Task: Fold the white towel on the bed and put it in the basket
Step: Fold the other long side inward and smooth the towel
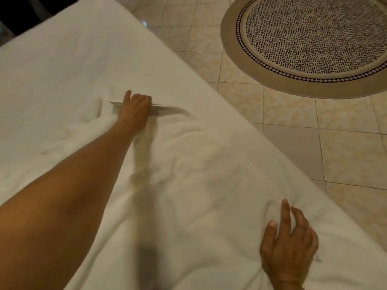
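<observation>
The white towel lies rumpled on the white bed, reaching from mid-frame toward the near right edge. My left hand is stretched forward and closed on the towel's far edge, which is lifted enough to throw a dark shadow on the sheet. My right hand is at the near right, its fingers spread and curled into the towel's near edge, where the cloth bunches; the grip itself is hard to make out. No basket is in view.
The bed's edge runs diagonally from the top centre to the lower right. Beyond it lies beige tiled floor, with a round patterned rug at the top right. A dark gap shows at the top left corner.
</observation>
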The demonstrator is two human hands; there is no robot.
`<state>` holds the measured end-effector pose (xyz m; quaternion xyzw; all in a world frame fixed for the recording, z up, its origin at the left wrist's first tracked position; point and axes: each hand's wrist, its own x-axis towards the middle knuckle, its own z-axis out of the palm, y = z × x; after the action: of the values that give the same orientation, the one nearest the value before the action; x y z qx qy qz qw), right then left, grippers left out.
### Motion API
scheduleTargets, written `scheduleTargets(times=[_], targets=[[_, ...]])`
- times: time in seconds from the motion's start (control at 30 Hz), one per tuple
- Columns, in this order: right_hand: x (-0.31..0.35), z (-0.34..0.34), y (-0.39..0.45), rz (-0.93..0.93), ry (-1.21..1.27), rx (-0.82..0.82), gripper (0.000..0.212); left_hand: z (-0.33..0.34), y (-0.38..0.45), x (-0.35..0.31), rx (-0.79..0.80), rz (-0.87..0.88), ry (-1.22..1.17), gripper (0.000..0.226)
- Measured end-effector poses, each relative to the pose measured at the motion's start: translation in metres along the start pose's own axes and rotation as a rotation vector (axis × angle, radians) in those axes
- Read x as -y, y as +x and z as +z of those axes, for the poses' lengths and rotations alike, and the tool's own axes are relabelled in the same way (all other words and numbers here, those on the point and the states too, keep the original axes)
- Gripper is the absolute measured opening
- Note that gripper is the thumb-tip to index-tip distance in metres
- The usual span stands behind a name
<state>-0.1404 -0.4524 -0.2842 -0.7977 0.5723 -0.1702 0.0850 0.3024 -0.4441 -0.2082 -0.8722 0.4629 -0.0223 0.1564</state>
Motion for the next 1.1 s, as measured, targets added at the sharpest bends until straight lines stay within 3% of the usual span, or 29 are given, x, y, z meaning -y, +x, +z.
scheduleTargets(times=[0.17, 0.37, 0.47, 0.57, 0.73, 0.87, 0.97, 1.1], targets=[[0.02, -0.029, 0.015, 0.153, 0.123, 0.184, 0.055, -0.032, -0.032, 0.004, 0.127, 0.046, -0.023, 0.027], [0.05, -0.076, 0.05, 0.272, 0.037, 0.512, 0.022, -0.033, -0.066, 0.006, 0.158, 0.001, 0.074, 0.035], [0.065, -0.096, 0.036, 0.21, -0.117, 0.445, 0.023, -0.031, -0.082, 0.017, 0.104, -0.039, 0.107, 0.038], [0.083, -0.112, 0.0, 0.131, -0.096, 0.362, 0.021, -0.029, -0.105, 0.045, 0.041, -0.014, 0.132, 0.045], [0.117, -0.121, -0.073, 0.139, 0.111, 0.462, 0.055, -0.024, -0.156, 0.091, 0.04, 0.068, 0.003, 0.054], [0.13, -0.1, -0.132, -0.161, -0.037, 0.373, 0.09, -0.021, -0.198, 0.126, 0.067, 0.064, -0.078, 0.061], [0.149, -0.096, -0.171, -0.278, -0.036, 0.332, 0.078, -0.018, -0.226, 0.155, 0.099, 0.028, -0.108, 0.062], [0.176, -0.102, -0.224, -0.344, -0.031, 0.418, 0.088, -0.006, -0.259, 0.193, 0.133, 0.066, -0.055, 0.062]])
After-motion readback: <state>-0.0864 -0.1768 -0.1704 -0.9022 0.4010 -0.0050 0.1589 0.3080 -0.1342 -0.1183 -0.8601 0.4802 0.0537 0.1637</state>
